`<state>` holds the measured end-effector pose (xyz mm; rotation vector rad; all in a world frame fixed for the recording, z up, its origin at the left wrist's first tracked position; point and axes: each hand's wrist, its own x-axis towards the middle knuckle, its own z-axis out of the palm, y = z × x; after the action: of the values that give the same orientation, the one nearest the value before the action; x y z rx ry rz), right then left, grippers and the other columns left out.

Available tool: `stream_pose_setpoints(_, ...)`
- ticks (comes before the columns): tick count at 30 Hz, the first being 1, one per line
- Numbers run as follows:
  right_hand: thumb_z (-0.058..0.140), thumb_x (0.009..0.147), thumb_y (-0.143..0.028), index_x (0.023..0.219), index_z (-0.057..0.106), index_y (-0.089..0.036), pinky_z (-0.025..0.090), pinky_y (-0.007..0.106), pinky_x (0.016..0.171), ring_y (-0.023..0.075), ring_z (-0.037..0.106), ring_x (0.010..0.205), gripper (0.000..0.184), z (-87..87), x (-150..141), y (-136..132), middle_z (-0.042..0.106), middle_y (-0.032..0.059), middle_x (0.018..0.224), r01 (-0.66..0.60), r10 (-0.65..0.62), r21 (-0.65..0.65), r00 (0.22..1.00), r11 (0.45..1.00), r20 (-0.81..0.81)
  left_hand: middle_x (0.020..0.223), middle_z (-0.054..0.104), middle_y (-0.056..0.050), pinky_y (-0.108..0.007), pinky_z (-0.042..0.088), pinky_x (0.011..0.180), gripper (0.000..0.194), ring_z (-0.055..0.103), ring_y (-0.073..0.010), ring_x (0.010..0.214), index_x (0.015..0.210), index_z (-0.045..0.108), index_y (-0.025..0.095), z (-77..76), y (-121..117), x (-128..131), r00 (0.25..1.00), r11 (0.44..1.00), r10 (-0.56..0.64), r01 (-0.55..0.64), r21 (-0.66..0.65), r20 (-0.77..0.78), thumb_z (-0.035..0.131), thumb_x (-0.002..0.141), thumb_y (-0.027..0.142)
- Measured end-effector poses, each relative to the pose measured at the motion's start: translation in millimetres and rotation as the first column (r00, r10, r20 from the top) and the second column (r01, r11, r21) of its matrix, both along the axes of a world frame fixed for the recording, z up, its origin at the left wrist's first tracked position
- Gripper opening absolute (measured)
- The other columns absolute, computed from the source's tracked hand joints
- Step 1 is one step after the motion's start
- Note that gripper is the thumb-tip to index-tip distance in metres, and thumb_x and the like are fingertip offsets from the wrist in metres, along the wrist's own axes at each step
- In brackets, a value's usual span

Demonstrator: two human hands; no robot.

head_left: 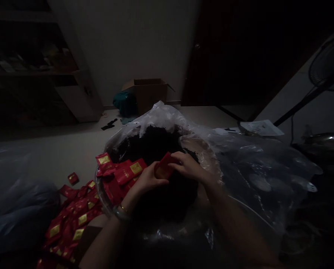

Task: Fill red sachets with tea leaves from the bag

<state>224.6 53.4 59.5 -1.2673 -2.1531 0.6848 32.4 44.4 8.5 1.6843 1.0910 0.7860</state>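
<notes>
A cardboard box (147, 95) stands against the far wall (127, 45) of the room, beyond a clear plastic bag (163, 117) heaped with dark dried leaves (152, 144). A red sachet (164, 166) with a gold label is gripped between the left hand (148, 179) and the right hand (188, 166), above the leaves. More red sachets (79, 215) are piled left of the left hand, down onto the floor (57, 157).

the bare, slender left hand (148, 180) and bare, slender right hand (188, 166) are raised close together, palms turned inward, fingers curled toward each other in what looks, in this dim view, like a light pinch. the bare left forearm (108, 243) and bare right forearm (240, 220) angle upward from below.
</notes>
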Motion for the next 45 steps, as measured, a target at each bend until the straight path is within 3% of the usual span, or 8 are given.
stream_pose_setpoints(3,0.059,0.083,-0.031,0.088,0.068,-0.018,0.041,0.025,0.064,0.0153,0.057,0.070,0.017,2.7,2,-1,0.067,0.0009,0.079,0.000,-0.007,-0.088,0.997,0.996,-0.080,0.079,0.066,0.000,-0.025,0.047,0.061,0.048,0.060,-0.0169,0.070,0.099,0.064,0.012,3.1,-3,4,0.999,0.984,-0.039,0.045,-0.173,0.037,0.080,0.057,0.028)
stream_pose_setpoints(7,0.059,0.083,-0.041,0.075,0.068,-0.015,0.036,0.024,0.054,0.0134,0.054,0.059,0.028,5.1,-2,-4,0.064,-0.0004,0.066,0.008,-0.021,-0.226,0.998,0.974,-0.054,0.077,0.067,0.000,-0.024,0.045,0.061,0.042,0.059,-0.0167,0.071,0.093,0.068,0.012,1.3,-6,11,0.999,0.992,-0.007,0.014,-0.127,0.050,0.080,0.055,0.025)
stream_pose_setpoints(12,0.063,0.083,-0.039,0.056,0.062,-0.016,0.036,0.026,0.061,0.0156,0.052,0.068,0.036,4.0,-7,-5,0.061,0.0037,0.065,0.033,-0.033,0.004,0.987,0.999,0.159,0.078,0.068,-0.001,-0.024,0.046,0.063,0.038,0.060,-0.0166,0.071,0.092,0.068,0.013,-4.7,-7,17,0.995,0.985,-0.017,0.035,-0.172,0.100,0.077,0.057,0.022)
stream_pose_setpoints(21,0.057,0.090,-0.038,0.063,0.066,-0.017,0.037,0.029,0.077,0.0121,0.053,0.058,0.036,-5.4,-8,0,0.062,-0.0002,0.057,-0.102,0.077,0.108,0.973,0.989,0.219,0.076,0.067,0.000,-0.025,0.047,0.066,0.043,0.060,-0.0139,0.067,0.095,0.068,0.013,7.1,-11,17,0.968,0.943,-0.061,0.137,-0.303,0.245,0.079,0.055,0.023)
stream_pose_setpoints(27,0.069,0.081,-0.037,0.071,0.071,-0.019,0.038,0.030,0.077,0.0171,0.059,0.075,0.021,-0.9,-5,-1,0.069,0.0031,0.072,0.000,-0.032,0.234,0.990,0.972,0.134,0.066,0.064,0.002,-0.023,0.045,0.058,0.032,0.057,-0.0111,0.058,0.082,0.066,0.012,6.7,-11,17,0.958,0.929,0.055,0.055,-0.367,0.282,0.079,0.055,0.022)
stream_pose_setpoints(34,0.068,0.082,-0.025,0.066,0.065,-0.018,0.039,0.034,0.089,0.0120,0.054,0.059,0.017,-6.1,-7,2,0.062,-0.0031,0.059,-0.056,0.039,0.187,0.995,0.981,0.094,0.070,0.068,0.000,-0.024,0.047,0.059,0.040,0.061,-0.0145,0.062,0.085,0.066,0.012,9.8,-12,21,0.945,0.941,0.110,0.001,-0.338,0.309,0.083,0.051,0.025)
stream_pose_setpoints(40,0.074,0.075,-0.028,0.077,0.065,-0.020,0.045,0.031,0.076,0.0175,0.060,0.078,0.012,2.5,-5,-4,0.067,0.0023,0.079,0.125,-0.101,0.287,0.990,0.950,-0.097,0.079,0.071,-0.003,-0.027,0.050,0.069,0.047,0.064,-0.0182,0.073,0.092,0.068,0.013,4.3,-8,22,0.919,0.963,0.165,-0.071,-0.262,0.359,0.083,0.049,0.022)
stream_pose_setpoints(45,0.076,0.069,-0.028,0.099,0.067,-0.020,0.048,0.027,0.066,0.0161,0.061,0.076,0.032,1.1,-6,-5,0.066,0.0031,0.090,0.141,-0.116,0.125,0.975,0.982,-0.189,0.085,0.072,-0.002,-0.027,0.050,0.071,0.051,0.065,-0.0176,0.075,0.099,0.068,0.015,4.9,-8,23,0.895,0.973,0.196,-0.127,-0.193,0.401,0.081,0.050,0.021)
